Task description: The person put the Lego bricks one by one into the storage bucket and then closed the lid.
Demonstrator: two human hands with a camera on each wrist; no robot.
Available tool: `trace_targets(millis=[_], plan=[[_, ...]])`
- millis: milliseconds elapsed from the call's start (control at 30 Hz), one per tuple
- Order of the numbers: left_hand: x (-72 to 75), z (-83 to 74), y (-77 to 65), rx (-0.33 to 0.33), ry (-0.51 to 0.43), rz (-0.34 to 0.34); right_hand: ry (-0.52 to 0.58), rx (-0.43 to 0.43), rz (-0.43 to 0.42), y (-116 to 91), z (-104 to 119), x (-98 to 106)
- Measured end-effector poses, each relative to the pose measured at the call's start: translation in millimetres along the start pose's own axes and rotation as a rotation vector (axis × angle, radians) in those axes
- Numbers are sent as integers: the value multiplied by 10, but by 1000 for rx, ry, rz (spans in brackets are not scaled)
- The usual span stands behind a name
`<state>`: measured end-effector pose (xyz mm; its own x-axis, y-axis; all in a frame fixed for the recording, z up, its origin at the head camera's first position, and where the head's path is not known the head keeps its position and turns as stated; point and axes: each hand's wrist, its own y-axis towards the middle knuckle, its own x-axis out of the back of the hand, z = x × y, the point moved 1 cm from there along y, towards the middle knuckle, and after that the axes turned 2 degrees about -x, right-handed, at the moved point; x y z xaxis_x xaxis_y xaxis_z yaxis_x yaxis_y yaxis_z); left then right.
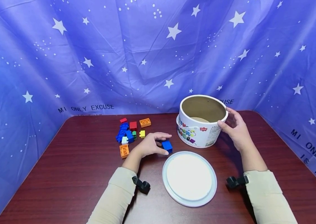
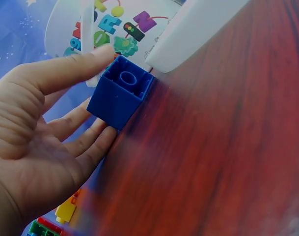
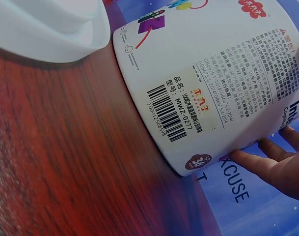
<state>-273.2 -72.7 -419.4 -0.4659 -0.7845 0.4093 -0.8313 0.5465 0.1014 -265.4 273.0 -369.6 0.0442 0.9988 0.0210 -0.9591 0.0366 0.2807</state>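
Note:
A blue toy building block (image 1: pixel 167 145) sits on the table, its hollow underside facing the left wrist camera. My left hand (image 1: pixel 151 144) curves around this block, thumb at one edge and fingers (image 2: pixel 95 147) at the opposite side. My right hand (image 1: pixel 237 130) holds the right side of a white printed bucket (image 1: pixel 197 135), with the thumb by its rim and the fingers along the outer wall. The bucket stands upright without its cover, and its bare inside floor shows in the head view. A round white lid (image 1: pixel 188 177) lies flat in front of it.
Left of my left hand lie several loose blocks, including an orange block (image 1: pixel 145 122), a red block (image 1: pixel 133 126), a yellow block (image 1: pixel 142 134) and another orange block (image 1: pixel 124 151). A star-patterned blue curtain (image 1: pixel 146 56) surrounds the dark red table (image 1: pixel 71 174).

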Motion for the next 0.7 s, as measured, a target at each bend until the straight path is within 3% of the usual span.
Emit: trace_targets(millis=[200,433,700], plan=[[-9,12,-12,44,51,40,-11,-2,-4,-2,-3,0],[-17,20,-15,88,66,6,-15,-3,1,6,-8,-1],[-17,-43,-20,32,26,-36,-8,6,2,2,-22,5]])
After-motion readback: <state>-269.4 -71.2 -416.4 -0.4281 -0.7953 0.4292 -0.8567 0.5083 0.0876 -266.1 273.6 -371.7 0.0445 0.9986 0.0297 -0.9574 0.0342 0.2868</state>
